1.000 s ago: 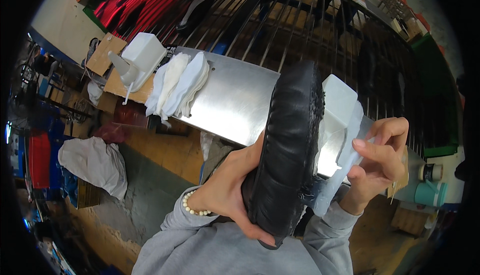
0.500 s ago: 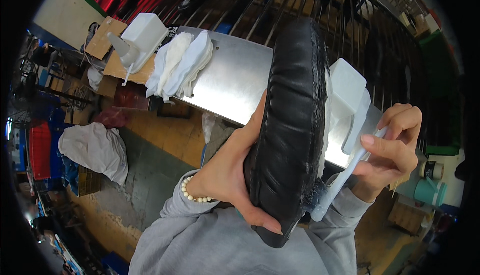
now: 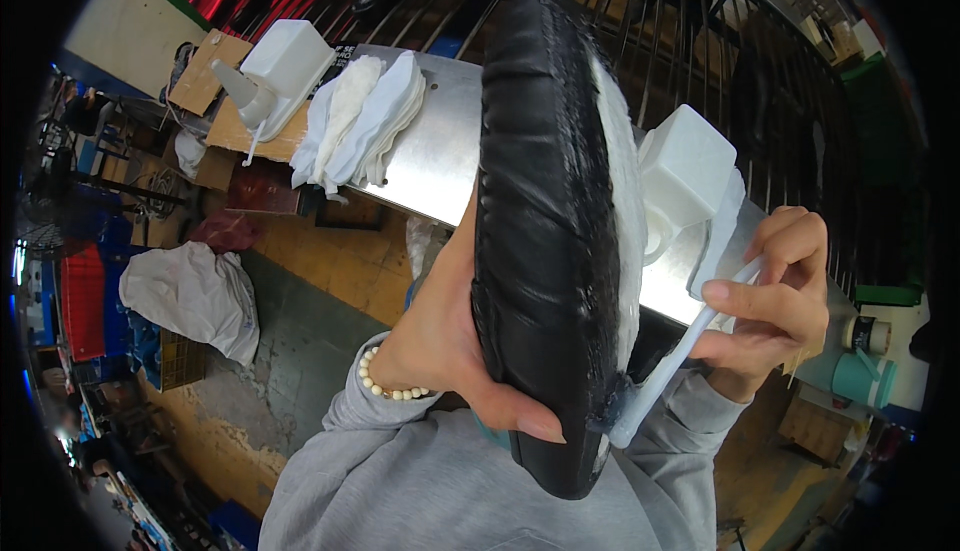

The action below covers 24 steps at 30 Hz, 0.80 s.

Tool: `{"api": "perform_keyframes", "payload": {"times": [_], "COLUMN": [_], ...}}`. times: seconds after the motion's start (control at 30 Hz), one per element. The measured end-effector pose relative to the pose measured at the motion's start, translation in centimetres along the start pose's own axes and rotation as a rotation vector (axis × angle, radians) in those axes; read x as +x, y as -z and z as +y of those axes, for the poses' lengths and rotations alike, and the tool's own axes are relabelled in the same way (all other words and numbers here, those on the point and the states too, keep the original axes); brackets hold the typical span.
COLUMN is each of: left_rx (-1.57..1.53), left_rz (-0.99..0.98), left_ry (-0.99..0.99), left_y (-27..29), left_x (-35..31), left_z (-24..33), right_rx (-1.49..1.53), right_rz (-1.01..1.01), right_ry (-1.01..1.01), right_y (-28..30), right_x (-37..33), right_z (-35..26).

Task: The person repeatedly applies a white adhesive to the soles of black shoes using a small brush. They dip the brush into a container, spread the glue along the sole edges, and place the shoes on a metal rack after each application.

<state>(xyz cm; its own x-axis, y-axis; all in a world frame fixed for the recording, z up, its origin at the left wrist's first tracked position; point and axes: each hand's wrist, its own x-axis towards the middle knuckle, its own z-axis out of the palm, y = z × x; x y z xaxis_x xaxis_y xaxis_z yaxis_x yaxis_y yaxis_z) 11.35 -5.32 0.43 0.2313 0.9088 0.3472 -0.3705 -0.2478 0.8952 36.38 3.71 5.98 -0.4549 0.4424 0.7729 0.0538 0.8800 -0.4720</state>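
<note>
The black shoe upper (image 3: pixel 545 211) is held nearly upright before the grey sweater (image 3: pixel 430 481), its white underside turned right. It is firmly clasped by the left hand (image 3: pixel 445 351), whose fingers are mostly hidden. In the right hand (image 3: pixel 765 306), a pale brush (image 3: pixel 665 381) is pinched, its bristles put against the upper's near edge. Beyond, white pads (image 3: pixel 370 126) are stacked on the metal table (image 3: pixel 442 156).

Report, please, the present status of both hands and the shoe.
Left hand gripping black shoe. Right hand holding pale brush at shoe's edge. White container behind shoe.
</note>
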Motion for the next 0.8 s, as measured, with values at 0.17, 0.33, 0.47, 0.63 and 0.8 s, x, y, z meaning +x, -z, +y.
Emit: {"api": "perform_keyframes", "payload": {"times": [0.17, 0.33, 0.47, 0.63, 0.8], "left_rx": [-0.124, -0.358, -0.449, -0.459, -0.152], "left_rz": [0.054, 0.322, 0.445, 0.449, 0.192], "left_ry": [0.082, 0.200, 0.145, 0.222, 0.013], "left_y": [0.1, -0.6, -0.3, -0.3, 1.1], "left_x": [-0.3, -1.2, -1.7, -1.7, -0.3], "left_z": [-0.1, 0.8, 2.0, 1.1, -0.8], "right_rx": [0.035, 0.027, 0.161, -0.009, -0.105], "right_rz": [0.068, 0.211, 0.181, 0.205, 0.237], "right_ry": [-0.161, -0.405, -0.353, -0.366, -0.322], "right_y": [-1.1, -3.2, -2.9, -2.9, -3.2], "right_x": [-0.9, -3.1, -4.1, -3.5, -1.2], "right_z": [-0.1, 0.3, -0.4, -1.4, -1.1]}}
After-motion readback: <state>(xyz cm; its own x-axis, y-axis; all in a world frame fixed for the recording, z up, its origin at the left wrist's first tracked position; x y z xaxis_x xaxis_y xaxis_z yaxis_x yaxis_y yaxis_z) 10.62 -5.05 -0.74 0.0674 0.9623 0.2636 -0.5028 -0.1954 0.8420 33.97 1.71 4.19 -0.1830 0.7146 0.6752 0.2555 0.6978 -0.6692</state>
